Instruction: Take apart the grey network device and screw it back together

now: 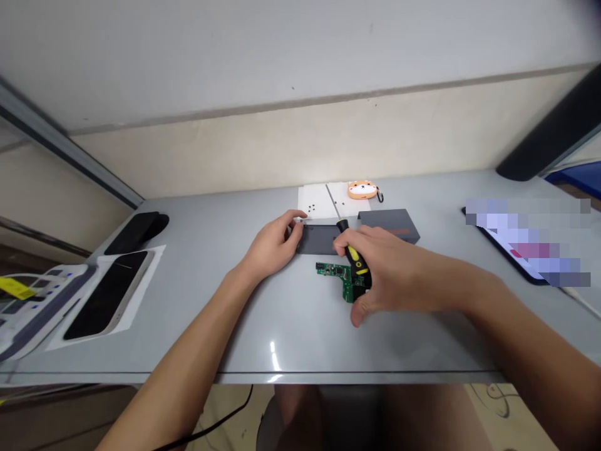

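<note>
A dark grey flat casing part [319, 239] lies on the desk, and my left hand [277, 243] has its fingers curled round its left end. My right hand [380, 266] holds a black and yellow screwdriver [355, 258], its shaft pointing away over a white paper [319, 195]. Under and beside that hand is a green circuit board [335, 270], partly covered by the fingers. Behind my right hand sits a grey cover [389, 219]. Several tiny dark screws [311, 208] rest on the paper.
An orange animal-faced case [362, 189] stands by the wall. At the left are a phone [107, 294] on paper, a power strip [47, 307] with cables and a black object [134, 233]. A lit phone [511, 247] lies at the right, its screen blurred.
</note>
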Demonstrator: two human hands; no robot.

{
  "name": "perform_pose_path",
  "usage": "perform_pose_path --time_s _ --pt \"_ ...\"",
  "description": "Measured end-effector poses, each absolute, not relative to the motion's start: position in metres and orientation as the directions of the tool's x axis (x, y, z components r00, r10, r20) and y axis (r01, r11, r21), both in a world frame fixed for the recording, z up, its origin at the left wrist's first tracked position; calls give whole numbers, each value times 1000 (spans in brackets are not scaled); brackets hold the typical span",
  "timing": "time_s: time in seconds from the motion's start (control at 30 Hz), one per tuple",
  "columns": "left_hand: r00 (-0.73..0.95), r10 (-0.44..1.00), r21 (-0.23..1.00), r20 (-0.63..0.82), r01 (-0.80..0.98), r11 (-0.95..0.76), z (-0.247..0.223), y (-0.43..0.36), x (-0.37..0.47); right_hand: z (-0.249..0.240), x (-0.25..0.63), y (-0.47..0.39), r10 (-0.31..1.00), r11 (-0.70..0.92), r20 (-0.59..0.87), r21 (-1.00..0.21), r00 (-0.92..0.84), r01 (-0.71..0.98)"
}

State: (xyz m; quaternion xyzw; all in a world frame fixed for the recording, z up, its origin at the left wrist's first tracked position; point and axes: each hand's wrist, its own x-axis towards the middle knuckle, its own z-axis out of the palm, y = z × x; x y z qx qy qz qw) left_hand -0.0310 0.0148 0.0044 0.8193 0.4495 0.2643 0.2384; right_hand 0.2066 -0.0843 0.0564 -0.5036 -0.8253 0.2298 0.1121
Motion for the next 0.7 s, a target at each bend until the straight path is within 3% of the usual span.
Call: perform_pose_path --time_s 0.37,0.6,0.7 --pt "437 876 632 203 625 -458 3 16 -32 58 206 -91 857 330 -192 -507 -478 796" --pt "424 873 625 240 621 -473 0 19 -32 46 206 -71 909 409 150 -496 -388 766" --pt "423 877 624 230 627 -466 -1 20 -32 38 201 -61 926 376 189 -539 -327 753"
